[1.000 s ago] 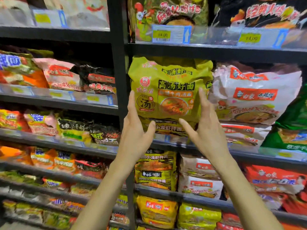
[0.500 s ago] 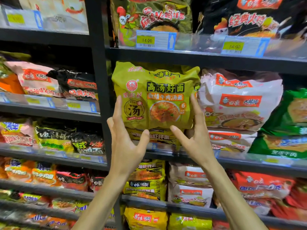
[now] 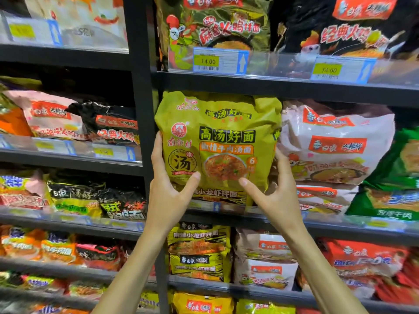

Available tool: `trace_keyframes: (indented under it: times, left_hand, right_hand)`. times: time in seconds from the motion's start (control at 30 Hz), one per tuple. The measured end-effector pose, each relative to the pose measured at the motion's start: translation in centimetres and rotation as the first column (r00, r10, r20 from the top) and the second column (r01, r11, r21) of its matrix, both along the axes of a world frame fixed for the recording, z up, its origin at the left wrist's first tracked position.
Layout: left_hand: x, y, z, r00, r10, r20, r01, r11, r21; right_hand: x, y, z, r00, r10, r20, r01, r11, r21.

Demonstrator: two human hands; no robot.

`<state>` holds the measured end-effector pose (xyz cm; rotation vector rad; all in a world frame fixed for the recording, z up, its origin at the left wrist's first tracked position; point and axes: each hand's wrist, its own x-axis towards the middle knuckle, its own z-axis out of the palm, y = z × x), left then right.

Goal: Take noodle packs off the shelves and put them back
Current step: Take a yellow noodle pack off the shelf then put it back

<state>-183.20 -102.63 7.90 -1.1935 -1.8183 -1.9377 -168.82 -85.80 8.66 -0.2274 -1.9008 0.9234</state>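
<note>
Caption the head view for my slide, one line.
Left hand and right hand grip a yellow noodle pack by its lower corners, against a stocked shelf.

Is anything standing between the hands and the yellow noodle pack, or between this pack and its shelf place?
Nothing visible does. The left hand and the right hand hold the yellow pack by its lower sides. It stands in its shelf place on a lower pack, tight beside the pink-white pack on its right.

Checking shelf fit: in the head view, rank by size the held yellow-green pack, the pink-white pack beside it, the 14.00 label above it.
1. yellow-green pack, possibly only because it is nearer
2. pink-white pack, close behind
3. 14.00 label, clearly smallest
</note>
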Motion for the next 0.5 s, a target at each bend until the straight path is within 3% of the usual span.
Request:
trace_keyframes:
  times: [0.13,0.23,0.5]
  left_hand:
    - [0.1,-0.3,-0.2,1.0,-0.007,0.005,0.006,0.999,0.035]
    - [0.5,-0.7,-0.6,0.999,-0.036,0.032,0.034,0.998,0.061]
    - [2.9,-1.2,-1.3,0.999,-0.025,0.028,0.024,0.999,0.038]
  right_hand:
    - [0.7,-1.0,-0.7,0.998,-0.058,-0.006,0.058,0.995,0.075]
    - [0.9,-1.0,-0.6,0.992,-0.107,0.073,0.099,0.989,0.107]
    - [2.0,0.2,0.6,0.989,0.11,0.097,-0.109,0.994,-0.02]
